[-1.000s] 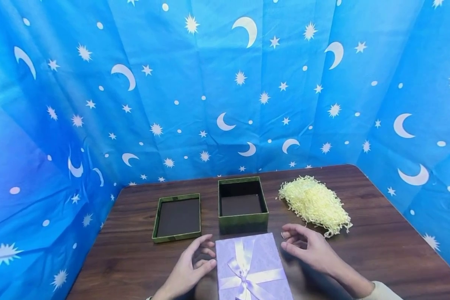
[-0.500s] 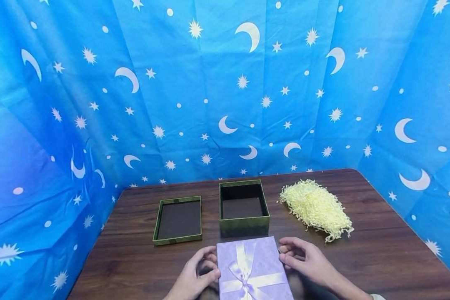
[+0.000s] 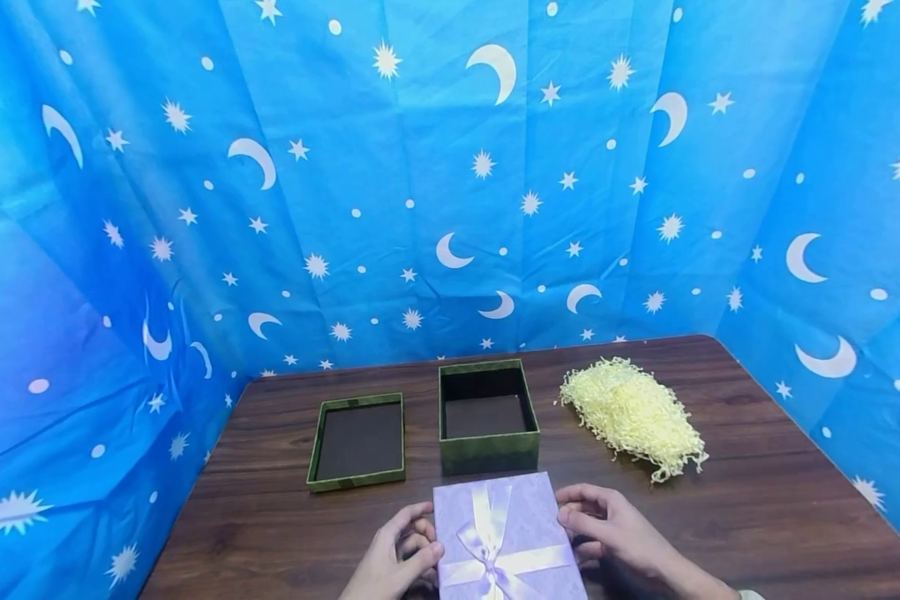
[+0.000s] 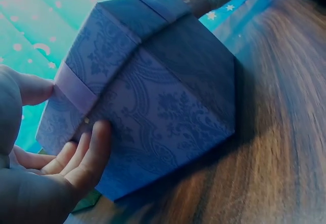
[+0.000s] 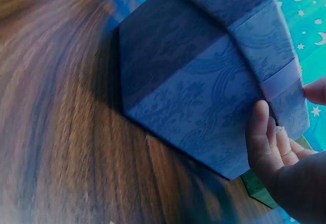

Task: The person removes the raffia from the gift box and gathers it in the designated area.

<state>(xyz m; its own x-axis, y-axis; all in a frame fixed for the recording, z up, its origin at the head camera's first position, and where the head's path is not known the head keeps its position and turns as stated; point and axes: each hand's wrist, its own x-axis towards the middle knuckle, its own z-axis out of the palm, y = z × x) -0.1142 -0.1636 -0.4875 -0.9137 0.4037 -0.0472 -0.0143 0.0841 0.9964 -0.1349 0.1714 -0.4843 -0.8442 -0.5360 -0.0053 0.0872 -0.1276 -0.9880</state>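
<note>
A lilac gift box (image 3: 510, 500) with a paisley pattern and a pale satin bow (image 3: 489, 560) stands at the near edge of the head view. My left hand (image 3: 393, 554) grips its lid (image 4: 102, 46) from the left, thumb at the top edge and curled fingers at the seam. On the opposite side my right hand (image 3: 618, 533) holds the lid the same way; its fingertips (image 5: 261, 113) lie at the seam in the right wrist view. The lid sits on the box base (image 4: 168, 117), with a thin dark line between them.
Behind the gift box stands an open green box (image 3: 489, 450), dark inside. Left of it lies a shallow green lid (image 3: 360, 480), hollow side up. Pale yellow paper shreds (image 3: 630, 417) are heaped at the right of the wooden table (image 3: 270, 533). A blue star-and-moon cloth (image 3: 390, 250) surrounds the table.
Both hands have come inward from beside the gift box to its sides, and their fingers now touch the lid. The head view has shifted slightly; the green box, green lid and shreds stay put.
</note>
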